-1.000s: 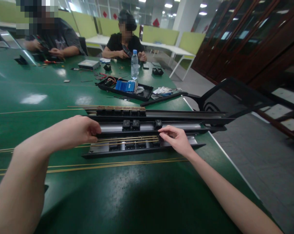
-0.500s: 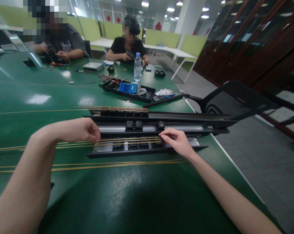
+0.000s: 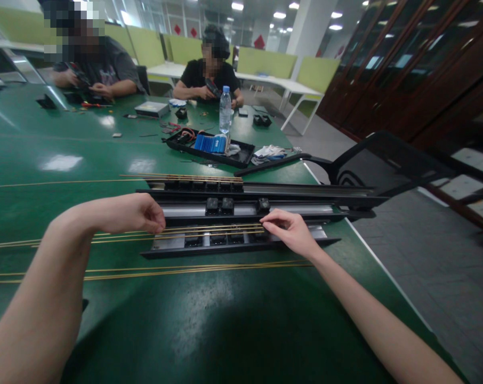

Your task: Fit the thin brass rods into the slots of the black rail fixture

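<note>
Thin brass-coloured rods (image 3: 209, 231) lie lengthwise over the nearest black-edged metal channel (image 3: 171, 242), above several black blocks (image 3: 218, 239) seated in it. My left hand (image 3: 147, 214) is bent down with its fingers closed on the rods near the channel's left end. At the rods' right ends, my right hand (image 3: 286, 228) pinches with thumb and forefinger; the exact grip at the tips is too small to make out. Behind is a second channel (image 3: 181, 209) holding small black blocks (image 3: 227, 206). More rods (image 3: 201, 269) rest on the green table in front.
A third channel (image 3: 305, 190) with rods on top lies farther back. Beyond it are a black tray (image 3: 241, 156) with a blue item, a water bottle (image 3: 224, 112) and white gloves (image 3: 270, 153). A mesh chair (image 3: 389, 160) stands at the right edge. Two people work across the table (image 3: 117, 154).
Almost nothing differs. Both hands stay at the same places on the rods, and the whole view has shifted very slightly.
</note>
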The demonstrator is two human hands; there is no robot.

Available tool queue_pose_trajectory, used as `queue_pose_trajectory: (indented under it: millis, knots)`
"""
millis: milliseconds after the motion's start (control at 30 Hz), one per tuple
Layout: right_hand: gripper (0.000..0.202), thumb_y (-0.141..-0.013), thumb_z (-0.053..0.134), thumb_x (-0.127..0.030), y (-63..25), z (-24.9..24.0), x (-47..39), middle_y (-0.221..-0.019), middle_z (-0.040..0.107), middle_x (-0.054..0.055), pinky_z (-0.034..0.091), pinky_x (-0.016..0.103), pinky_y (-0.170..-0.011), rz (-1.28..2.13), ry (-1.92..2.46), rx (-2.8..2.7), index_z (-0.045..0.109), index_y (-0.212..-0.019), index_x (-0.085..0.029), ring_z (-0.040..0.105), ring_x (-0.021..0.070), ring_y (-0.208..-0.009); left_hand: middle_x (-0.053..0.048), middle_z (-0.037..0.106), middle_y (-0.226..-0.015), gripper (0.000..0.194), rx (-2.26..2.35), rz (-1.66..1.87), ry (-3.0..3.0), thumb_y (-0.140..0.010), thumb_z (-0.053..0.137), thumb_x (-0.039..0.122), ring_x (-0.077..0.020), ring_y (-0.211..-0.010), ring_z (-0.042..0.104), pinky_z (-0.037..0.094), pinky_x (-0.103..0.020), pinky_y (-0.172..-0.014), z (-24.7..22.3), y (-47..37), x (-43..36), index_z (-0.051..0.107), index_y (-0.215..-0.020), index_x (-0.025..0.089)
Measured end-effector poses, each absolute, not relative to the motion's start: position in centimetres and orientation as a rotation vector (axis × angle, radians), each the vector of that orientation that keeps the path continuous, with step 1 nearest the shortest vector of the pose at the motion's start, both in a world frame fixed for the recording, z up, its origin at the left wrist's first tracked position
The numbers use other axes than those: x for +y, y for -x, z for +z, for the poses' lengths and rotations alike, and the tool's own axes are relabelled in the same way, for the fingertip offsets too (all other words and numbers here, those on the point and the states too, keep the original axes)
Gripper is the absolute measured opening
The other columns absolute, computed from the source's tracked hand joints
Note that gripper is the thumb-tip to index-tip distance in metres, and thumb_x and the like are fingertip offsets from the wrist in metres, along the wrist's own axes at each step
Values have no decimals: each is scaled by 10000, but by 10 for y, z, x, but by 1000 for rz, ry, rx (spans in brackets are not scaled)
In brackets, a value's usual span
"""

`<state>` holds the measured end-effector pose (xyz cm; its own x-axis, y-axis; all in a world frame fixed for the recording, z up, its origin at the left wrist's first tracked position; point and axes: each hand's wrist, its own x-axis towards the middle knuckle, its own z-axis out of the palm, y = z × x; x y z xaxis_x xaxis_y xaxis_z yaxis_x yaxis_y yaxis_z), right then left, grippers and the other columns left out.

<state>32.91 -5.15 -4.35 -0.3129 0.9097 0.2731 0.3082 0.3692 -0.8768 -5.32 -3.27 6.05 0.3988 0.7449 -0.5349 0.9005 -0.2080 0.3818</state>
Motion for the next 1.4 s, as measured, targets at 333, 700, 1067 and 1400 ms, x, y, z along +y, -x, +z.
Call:
queue_pose_trajectory:
  millis: [333, 700, 1067, 1400]
  knots:
    - [146, -852, 699, -317, -330, -43, -52, -842, 668, 45, 459, 302, -665, 949, 1067, -1822, 762, -914, -201, 606, 175, -771, 10, 735, -845, 287, 1388, -315, -1990, -804, 547, 326, -162, -768, 612, 435, -235, -713, 59, 52, -32, 757, -906, 160]
    - [145, -858, 696, -321, -331, -44, -52, -845, 669, 45, 462, 303, -675, 942, 1071, -1829, 762, -904, -201, 607, 171, -764, 1, 734, -821, 280, 1402, -288, -2001, -767, 576, 358, -185, -766, 629, 460, -254, -717, 46, 60, -24, 762, -878, 180]
    - [176, -865, 684, -349, -330, -43, -52, -846, 677, 51, 473, 303, -679, 937, 1072, -1824, 761, -897, -193, 613, 173, -770, 1, 743, -825, 283, 1432, -267, -1993, -768, 568, 362, -186, -752, 642, 472, -258, -709, 48, 57, -27, 758, -877, 183]
    - [179, -861, 688, -358, -331, -44, -52, -858, 683, 53, 481, 310, -684, 938, 1078, -1826, 761, -905, -200, 620, 179, -778, -1, 743, -828, 288, 1421, -285, -1991, -768, 566, 361, -186, -767, 641, 469, -250, -710, 48, 57, -26, 758, -880, 180]
